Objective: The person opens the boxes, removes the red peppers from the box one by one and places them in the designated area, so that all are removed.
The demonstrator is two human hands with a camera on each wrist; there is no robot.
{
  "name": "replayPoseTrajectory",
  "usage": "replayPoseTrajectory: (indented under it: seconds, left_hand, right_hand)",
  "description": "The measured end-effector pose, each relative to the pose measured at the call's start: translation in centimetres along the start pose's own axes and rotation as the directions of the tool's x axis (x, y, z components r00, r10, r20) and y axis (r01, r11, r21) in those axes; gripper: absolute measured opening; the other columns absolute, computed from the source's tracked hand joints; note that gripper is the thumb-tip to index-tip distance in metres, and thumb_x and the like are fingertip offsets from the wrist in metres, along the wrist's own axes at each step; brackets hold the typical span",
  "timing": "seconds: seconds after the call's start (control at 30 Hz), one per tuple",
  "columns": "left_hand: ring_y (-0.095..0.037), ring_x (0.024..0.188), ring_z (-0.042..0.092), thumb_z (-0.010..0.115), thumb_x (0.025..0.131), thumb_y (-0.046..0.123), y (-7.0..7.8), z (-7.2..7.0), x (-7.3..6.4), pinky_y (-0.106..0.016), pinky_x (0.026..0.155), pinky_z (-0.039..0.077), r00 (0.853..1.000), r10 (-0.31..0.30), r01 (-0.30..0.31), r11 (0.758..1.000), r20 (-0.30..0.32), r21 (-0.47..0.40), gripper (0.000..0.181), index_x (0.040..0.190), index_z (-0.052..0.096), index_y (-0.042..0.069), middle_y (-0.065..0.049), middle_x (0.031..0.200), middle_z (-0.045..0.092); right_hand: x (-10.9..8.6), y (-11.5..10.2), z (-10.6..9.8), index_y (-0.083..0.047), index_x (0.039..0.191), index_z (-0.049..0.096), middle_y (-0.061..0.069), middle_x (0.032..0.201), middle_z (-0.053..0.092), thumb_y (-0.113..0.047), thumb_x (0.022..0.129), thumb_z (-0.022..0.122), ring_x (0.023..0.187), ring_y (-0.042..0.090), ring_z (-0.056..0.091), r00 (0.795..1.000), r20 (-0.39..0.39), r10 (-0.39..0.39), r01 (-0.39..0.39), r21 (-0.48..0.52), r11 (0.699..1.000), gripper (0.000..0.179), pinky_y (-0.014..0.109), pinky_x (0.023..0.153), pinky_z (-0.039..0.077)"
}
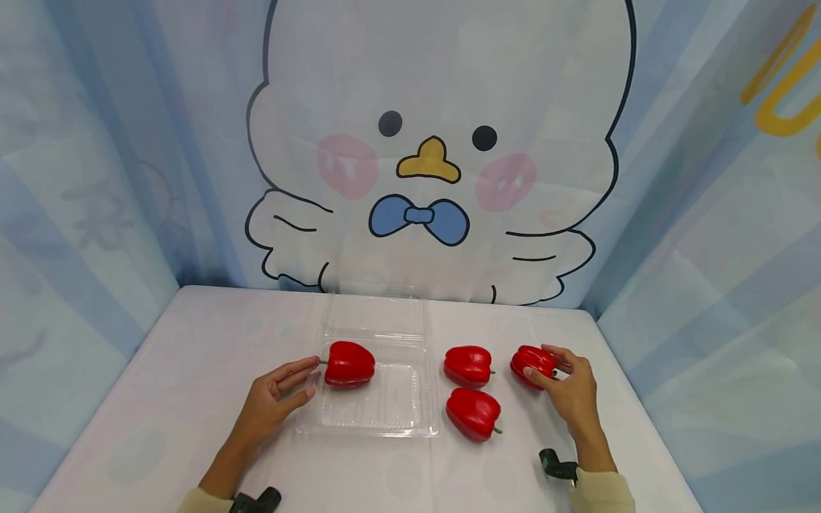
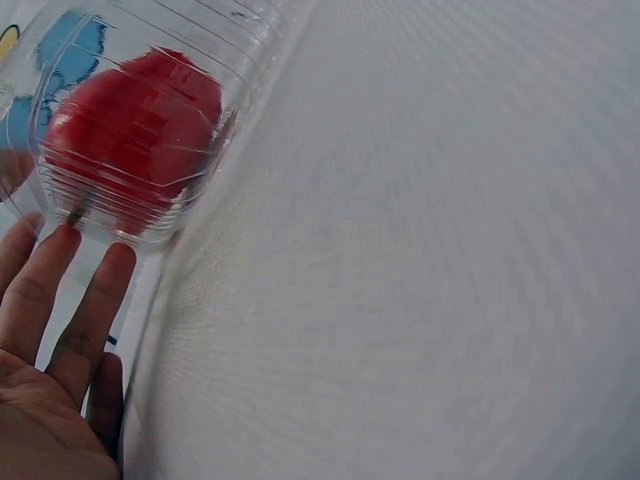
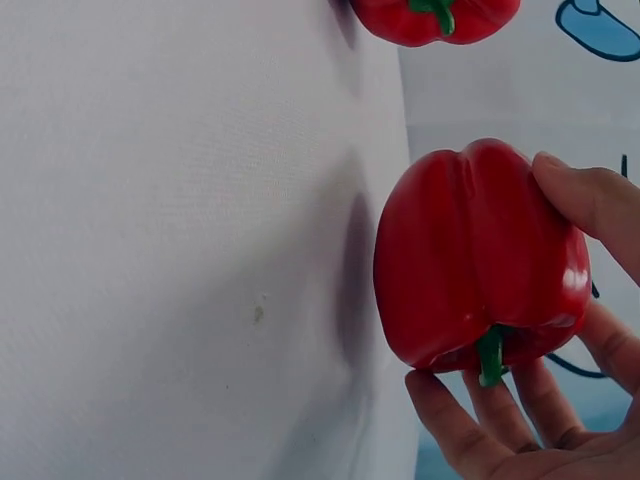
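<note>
A red bell pepper (image 1: 349,367) with a green stem lies in the left part of an open clear plastic container (image 1: 410,422). My left hand (image 1: 272,399) is at the container's left side, fingers extended. In the left wrist view its fingertips are close to the clear wall (image 2: 150,225); whether they touch it I cannot tell. On the right, my right hand (image 1: 573,392) grips another red bell pepper (image 3: 480,260) between thumb and fingers, stem toward the palm. The right wrist view shows a gap between this pepper and its shadow, so it is off the table.
Two more red bell peppers, one behind (image 1: 467,366) and one in front (image 1: 473,415), lie on the white table between the container and my right hand. The container's hinged lid (image 1: 375,315) lies back toward the printed curtain (image 1: 436,263). Curtains also flank both sides.
</note>
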State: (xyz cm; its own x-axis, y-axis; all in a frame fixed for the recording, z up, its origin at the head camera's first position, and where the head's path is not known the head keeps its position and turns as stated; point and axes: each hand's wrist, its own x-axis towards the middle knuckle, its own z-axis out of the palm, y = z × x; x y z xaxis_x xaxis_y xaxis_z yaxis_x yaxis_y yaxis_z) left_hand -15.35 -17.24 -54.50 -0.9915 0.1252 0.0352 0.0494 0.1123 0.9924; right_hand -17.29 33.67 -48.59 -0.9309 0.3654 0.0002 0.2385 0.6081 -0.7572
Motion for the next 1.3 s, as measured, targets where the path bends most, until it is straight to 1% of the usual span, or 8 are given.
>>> replayPoseTrajectory:
  seconds: [0.13,0.3,0.4,0.6,0.8,0.93,1.2,1.3]
  left_hand:
    - [-0.003,0.133,0.065,0.077,0.099,0.014,0.0,0.0,0.0,-0.01,0.102,0.05,1.0,-0.006,0.006,1.0,0.0,0.002,0.055,0.15,0.058,0.008,-0.012,0.157,0.059]
    - [-0.017,0.138,0.064,0.077,0.099,0.015,0.0,0.1,-0.1,-0.011,0.103,0.051,1.0,-0.011,0.011,1.0,-0.004,0.011,0.055,0.15,0.058,0.008,-0.011,0.156,0.06]
    - [-0.021,0.139,0.063,0.077,0.099,0.015,0.2,0.2,-0.2,-0.012,0.102,0.051,1.0,-0.003,0.003,1.0,-0.002,0.023,0.055,0.15,0.058,0.007,-0.012,0.156,0.06]
    - [-0.018,0.139,0.064,0.076,0.099,0.014,0.3,0.3,-0.1,-0.012,0.102,0.051,1.0,-0.007,0.007,1.0,-0.002,0.028,0.055,0.15,0.058,0.007,-0.012,0.156,0.06]
    - [-0.026,0.141,0.061,0.077,0.099,0.016,0.2,0.2,-0.2,-0.012,0.103,0.051,1.0,-0.014,0.014,0.999,-0.012,0.043,0.055,0.15,0.058,0.009,-0.011,0.156,0.06]
    - [-0.027,0.141,0.061,0.076,0.099,0.015,0.2,0.2,-0.2,-0.013,0.103,0.051,1.0,-0.01,0.011,0.999,-0.013,0.049,0.055,0.15,0.058,0.008,-0.011,0.156,0.06]
    - [-0.026,0.14,0.062,0.076,0.099,0.014,0.2,0.2,-0.2,-0.012,0.102,0.051,1.0,0.007,-0.006,0.999,-0.007,0.047,0.054,0.15,0.058,0.007,-0.012,0.156,0.06]
    - [-0.017,0.138,0.064,0.076,0.099,0.014,0.2,0.1,-0.1,-0.012,0.102,0.051,1.0,0.012,-0.012,0.999,-0.004,0.045,0.054,0.15,0.058,0.007,-0.012,0.156,0.06]
  right_hand:
    - [0.2,0.2,0.1,-0.013,0.152,0.055,0.026,0.156,0.042,-0.026,0.094,0.083,0.144,0.045,0.043,1.0,0.0,0.014,-0.014,-0.01,1.0,0.066,0.062,0.108,0.055]
    - [0.5,0.3,0.2,-0.014,0.152,0.055,0.027,0.156,0.041,-0.027,0.094,0.083,0.145,0.046,0.043,1.0,0.001,0.026,-0.026,-0.001,1.0,0.066,0.063,0.107,0.056]
    - [0.6,0.4,0.3,-0.013,0.152,0.055,0.027,0.156,0.041,-0.026,0.093,0.083,0.145,0.046,0.043,1.0,-0.001,0.03,-0.03,0.003,1.0,0.066,0.062,0.106,0.056]
    - [0.9,0.6,0.3,-0.013,0.152,0.055,0.027,0.157,0.041,-0.026,0.093,0.083,0.145,0.046,0.043,0.999,0.008,0.035,-0.035,0.002,0.999,0.066,0.062,0.106,0.056]
    - [1.4,0.6,0.5,-0.015,0.154,0.052,0.028,0.158,0.04,-0.031,0.093,0.084,0.146,0.047,0.042,0.999,0.031,0.039,-0.039,-0.006,0.999,0.071,0.062,0.107,0.056]
    - [1.5,0.5,0.5,-0.014,0.155,0.051,0.028,0.158,0.041,-0.03,0.092,0.084,0.146,0.048,0.043,0.999,0.035,0.033,-0.033,-0.02,0.999,0.073,0.063,0.106,0.055]
    - [0.9,0.3,0.5,-0.013,0.156,0.05,0.028,0.158,0.041,-0.024,0.092,0.084,0.147,0.047,0.041,1.0,-0.006,-0.01,0.01,-0.038,0.999,0.073,0.064,0.11,0.052]
    - [0.6,0.0,0.6,-0.014,0.155,0.052,0.028,0.157,0.041,-0.023,0.091,0.084,0.147,0.047,0.038,0.999,-0.047,-0.021,0.018,-0.062,0.998,0.072,0.067,0.11,0.051]
